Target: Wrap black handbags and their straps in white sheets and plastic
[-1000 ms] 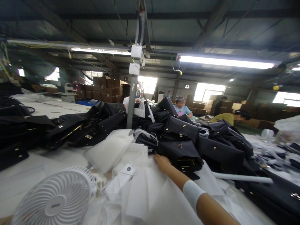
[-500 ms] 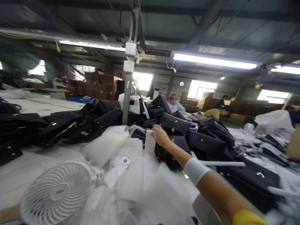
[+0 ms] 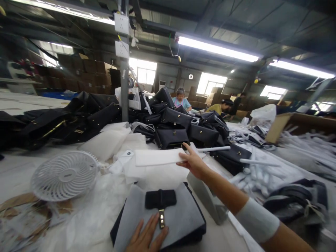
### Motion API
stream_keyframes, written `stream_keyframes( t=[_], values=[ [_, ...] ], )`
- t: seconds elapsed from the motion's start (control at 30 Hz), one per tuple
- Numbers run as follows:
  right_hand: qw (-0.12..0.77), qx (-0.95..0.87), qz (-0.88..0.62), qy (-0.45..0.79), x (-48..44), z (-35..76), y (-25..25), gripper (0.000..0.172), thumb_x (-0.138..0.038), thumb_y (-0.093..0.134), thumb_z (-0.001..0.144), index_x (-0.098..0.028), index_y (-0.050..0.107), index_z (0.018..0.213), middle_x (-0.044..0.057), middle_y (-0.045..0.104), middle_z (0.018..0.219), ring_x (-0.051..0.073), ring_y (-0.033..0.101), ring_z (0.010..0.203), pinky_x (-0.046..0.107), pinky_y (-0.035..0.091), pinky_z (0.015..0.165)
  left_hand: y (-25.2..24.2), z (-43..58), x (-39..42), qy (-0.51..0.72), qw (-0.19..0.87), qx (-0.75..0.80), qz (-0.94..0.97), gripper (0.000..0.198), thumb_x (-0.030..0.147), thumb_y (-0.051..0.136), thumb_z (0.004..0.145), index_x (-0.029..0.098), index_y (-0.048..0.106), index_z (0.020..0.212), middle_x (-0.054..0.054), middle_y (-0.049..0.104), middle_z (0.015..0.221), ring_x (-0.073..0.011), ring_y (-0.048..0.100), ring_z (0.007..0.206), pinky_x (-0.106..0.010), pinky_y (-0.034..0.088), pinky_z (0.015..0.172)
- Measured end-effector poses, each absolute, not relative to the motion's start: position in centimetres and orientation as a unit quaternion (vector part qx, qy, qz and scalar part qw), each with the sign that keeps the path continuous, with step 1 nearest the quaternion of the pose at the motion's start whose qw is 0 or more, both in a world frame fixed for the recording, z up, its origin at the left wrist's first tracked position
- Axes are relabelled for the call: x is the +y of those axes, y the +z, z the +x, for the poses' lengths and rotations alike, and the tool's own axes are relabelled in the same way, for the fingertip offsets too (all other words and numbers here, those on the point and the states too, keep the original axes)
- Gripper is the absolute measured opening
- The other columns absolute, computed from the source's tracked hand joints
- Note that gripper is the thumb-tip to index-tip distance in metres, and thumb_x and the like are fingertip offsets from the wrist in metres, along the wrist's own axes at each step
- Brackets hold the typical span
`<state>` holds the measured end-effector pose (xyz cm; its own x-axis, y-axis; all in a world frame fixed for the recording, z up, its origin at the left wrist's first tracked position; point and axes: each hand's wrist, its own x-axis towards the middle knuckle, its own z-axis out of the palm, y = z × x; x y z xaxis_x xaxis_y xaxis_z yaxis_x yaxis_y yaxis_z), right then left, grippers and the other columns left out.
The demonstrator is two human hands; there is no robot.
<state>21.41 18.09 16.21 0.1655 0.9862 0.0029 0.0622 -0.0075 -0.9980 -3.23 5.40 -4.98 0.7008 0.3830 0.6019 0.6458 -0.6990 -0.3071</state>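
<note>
My right hand (image 3: 193, 161) pinches the right end of a folded white foam sheet (image 3: 154, 157), held level above a stack of white sheets. Below it, a black handbag (image 3: 201, 229) lies in front of me with a thin grey-white liner sheet (image 3: 133, 210) spread over it. A black strap piece (image 3: 160, 198) with a gold clasp (image 3: 161, 218) rests on the liner. My left hand (image 3: 148, 234) lies on the liner beside the clasp, fingers spread. The lower part of that hand is cut off by the frame.
A white fan (image 3: 65, 176) stands at left, near brown paper scraps (image 3: 23, 213). Black handbags (image 3: 173, 119) are piled behind the sheets. White tubes (image 3: 258, 178) and a cardboard box (image 3: 278, 127) lie at right. Two people (image 3: 181, 99) work across the table.
My right hand has drawn the white sheet off the stack toward me, turning it from upright to level. My view has turned right and down, bringing the near handbag and left hand into sight.
</note>
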Motion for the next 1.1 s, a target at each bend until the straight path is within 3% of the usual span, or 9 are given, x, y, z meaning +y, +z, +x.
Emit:
stream_keyframes(
  t=[0.07, 0.17, 0.27, 0.37, 0.57, 0.67, 0.83, 0.97, 1.1],
  values=[
    [0.514, -0.452, -0.518, 0.512, 13.1, 20.2, 14.6, 0.067, -0.027, 0.069, 0.081, -0.026, 0.048, 0.144, 0.005, 0.067, 0.112, 0.015, 0.068, 0.08, 0.033, 0.066, 0.069, -4.7, -3.5, 5.1, -0.239, 0.241, -0.303, -0.891, 0.078, -0.005, 0.036, 0.084, 0.034, 0.038, 0.152, -0.004, 0.064, 0.14, -0.0176, 0.058, 0.129, -0.033, 0.052, 0.102],
    [0.474, -0.469, -0.521, 0.532, 7.0, 18.9, 11.8, 0.044, -0.04, 0.066, 0.084, -0.019, 0.07, 0.123, 0.008, 0.065, 0.123, 0.022, 0.068, 0.094, 0.031, 0.064, 0.067, -4.6, -3.5, 3.9, -0.209, 0.144, -0.353, -0.901, 0.088, -0.007, 0.038, 0.078, 0.037, 0.031, 0.154, -0.002, 0.061, 0.143, -0.0174, 0.064, 0.122, -0.03, 0.057, 0.095],
    [0.445, -0.543, -0.582, 0.409, 3.9, 18.9, 8.7, 0.038, -0.039, 0.058, 0.09, -0.018, 0.076, 0.115, 0.012, 0.068, 0.121, 0.028, 0.067, 0.105, 0.037, 0.062, 0.078, -4.8, -3.4, 2.9, -0.183, 0.093, -0.396, -0.895, 0.091, -0.007, 0.042, 0.076, 0.041, 0.032, 0.153, 0.002, 0.067, 0.136, -0.0203, 0.071, 0.109, -0.032, 0.062, 0.086],
    [0.39, -0.637, -0.62, 0.241, 3.2, 19.5, 6.6, 0.037, -0.028, 0.05, 0.092, -0.017, 0.075, 0.118, 0.013, 0.072, 0.106, 0.027, 0.068, 0.102, 0.039, 0.056, 0.092, -4.9, -3.4, 2.6, -0.187, 0.102, -0.411, -0.886, 0.089, -0.008, 0.043, 0.077, 0.042, 0.038, 0.15, -0.001, 0.071, 0.129, -0.0257, 0.072, 0.107, -0.037, 0.062, 0.086],
    [0.251, -0.699, -0.67, 0.001, 2.6, 19.5, 5.4, 0.039, -0.02, 0.049, 0.093, -0.024, 0.068, 0.126, 0.012, 0.069, 0.112, 0.024, 0.071, 0.09, 0.03, 0.056, 0.076, -4.0, -3.5, 3.3, -0.203, 0.093, -0.371, -0.902, 0.083, -0.002, 0.044, 0.08, 0.038, 0.037, 0.152, 0.001, 0.075, 0.118, -0.0171, 0.073, 0.097, -0.025, 0.058, 0.085],
    [0.22, -0.704, -0.674, -0.032, 2.4, 19.8, 4.8, 0.035, -0.022, 0.054, 0.092, -0.027, 0.071, 0.122, 0.011, 0.071, 0.105, 0.023, 0.072, 0.083, 0.027, 0.055, 0.069, -3.9, -3.7, 3.3, -0.218, 0.102, -0.358, -0.902, 0.075, 0.001, 0.045, 0.083, 0.033, 0.04, 0.151, -0.001, 0.075, 0.114, -0.0183, 0.072, 0.096, -0.028, 0.057, 0.087],
    [0.23, -0.71, -0.664, -0.039, 2.6, 20.7, 3.6, 0.034, -0.024, 0.056, 0.091, -0.029, 0.073, 0.12, 0.008, 0.072, 0.098, 0.019, 0.071, 0.075, 0.023, 0.051, 0.063, -4.3, -4.6, 2.8, -0.267, 0.131, -0.322, -0.899, 0.042, 0.009, 0.049, 0.095, 0.018, 0.058, 0.135, -0.007, 0.071, 0.124, -0.0207, 0.066, 0.113, -0.031, 0.05, 0.101],
    [0.242, -0.708, -0.662, -0.038, 2.6, 20.9, 3.1, 0.034, -0.023, 0.055, 0.092, -0.029, 0.072, 0.12, 0.008, 0.072, 0.099, 0.02, 0.071, 0.076, 0.024, 0.051, 0.064, -3.0, -4.4, 2.2, -0.303, 0.142, -0.288, -0.897, 0.024, 0.02, 0.055, 0.099, 0.021, 0.065, 0.12, -0.005, 0.074, 0.114, -0.019, 0.066, 0.11, -0.028, 0.047, 0.103],
    [0.242, -0.71, -0.661, -0.022, 2.6, 21.0, 3.0, 0.035, -0.024, 0.054, 0.093, -0.029, 0.07, 0.124, 0.008, 0.071, 0.105, 0.021, 0.071, 0.079, 0.025, 0.052, 0.066, 1.0, -2.3, 1.6, -0.245, 0.151, -0.353, -0.89, 0.033, 0.021, 0.056, 0.098, 0.019, 0.059, 0.13, -0.005, 0.073, 0.106, -0.0199, 0.068, 0.095, -0.033, 0.053, 0.09]
  ],
)
